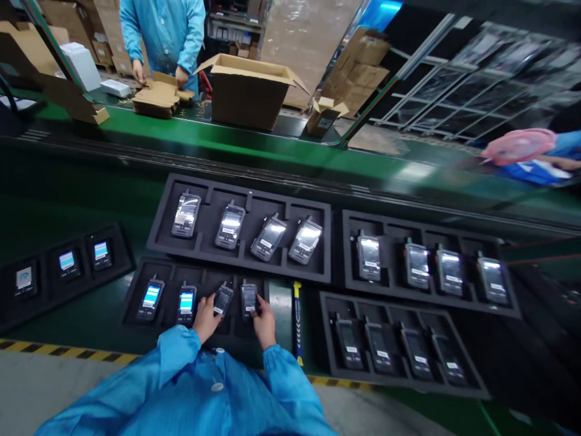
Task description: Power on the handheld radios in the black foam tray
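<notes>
My left hand [207, 319] grips the lower left side of a handheld radio [223, 299] with a dark screen, tilted to the right in its compartment. My right hand [264, 322] has its fingers closed at the right edge of another dark-screened handheld radio [249, 297], which stands nearly straight in the end compartment. Both radios are in the near black foam tray [131, 303]. To their left, in the same tray, a radio [186, 301] and a further radio [151, 297] show lit blue-and-white screens. My fingertips are partly hidden.
A larger foam tray [157, 233] with several radios lies just beyond. More loaded trays lie right [481, 387] and left [122, 248]. A yellow-and-blue strip [298, 324] divides the green bench. Across it, a person in blue [163, 30] handles cardboard beside an open carton [247, 97]; another person's sleeve [567, 145] shows right.
</notes>
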Demonstrator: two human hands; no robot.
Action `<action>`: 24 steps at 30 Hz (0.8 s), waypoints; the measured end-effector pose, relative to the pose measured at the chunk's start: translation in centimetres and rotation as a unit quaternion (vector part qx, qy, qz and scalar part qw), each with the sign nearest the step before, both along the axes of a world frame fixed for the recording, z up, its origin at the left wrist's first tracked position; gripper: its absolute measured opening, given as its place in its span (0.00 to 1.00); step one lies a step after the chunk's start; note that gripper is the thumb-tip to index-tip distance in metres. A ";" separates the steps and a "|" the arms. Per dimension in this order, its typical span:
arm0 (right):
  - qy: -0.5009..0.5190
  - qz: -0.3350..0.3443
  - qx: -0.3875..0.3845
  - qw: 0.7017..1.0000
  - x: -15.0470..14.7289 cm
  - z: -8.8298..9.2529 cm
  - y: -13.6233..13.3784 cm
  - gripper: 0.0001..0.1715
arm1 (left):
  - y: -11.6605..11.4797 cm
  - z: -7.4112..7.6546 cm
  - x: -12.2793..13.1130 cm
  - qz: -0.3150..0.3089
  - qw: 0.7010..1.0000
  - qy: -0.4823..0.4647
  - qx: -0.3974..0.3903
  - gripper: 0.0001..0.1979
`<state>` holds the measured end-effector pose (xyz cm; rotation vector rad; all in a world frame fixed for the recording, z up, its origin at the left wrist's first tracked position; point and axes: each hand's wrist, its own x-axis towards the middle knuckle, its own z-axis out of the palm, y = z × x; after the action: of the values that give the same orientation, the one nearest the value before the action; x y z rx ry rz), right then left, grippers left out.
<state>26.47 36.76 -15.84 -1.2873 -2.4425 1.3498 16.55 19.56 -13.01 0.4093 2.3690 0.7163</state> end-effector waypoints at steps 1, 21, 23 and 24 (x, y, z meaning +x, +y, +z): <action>0.008 0.017 -0.007 1.000 0.0 0.1 0.2 0.32 | 0.1 -0.1 0.0 0.006 1.000 0.001 -0.009 0.31; -0.070 0.180 -0.052 0.980 0.8 0.9 2.7 0.29 | 0.3 -2.3 1.9 0.092 0.993 0.022 -0.070 0.29; -0.072 0.188 -0.055 0.978 0.8 1.1 2.8 0.28 | 0.4 -2.3 2.0 0.091 0.993 0.024 -0.074 0.30; -0.074 0.190 -0.054 0.978 0.7 1.1 2.8 0.27 | 0.4 -2.3 2.0 0.090 0.993 0.024 -0.076 0.30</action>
<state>27.22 39.58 -14.73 -1.0062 -2.8670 1.5366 18.56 19.99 -15.29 0.1520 2.5088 0.6064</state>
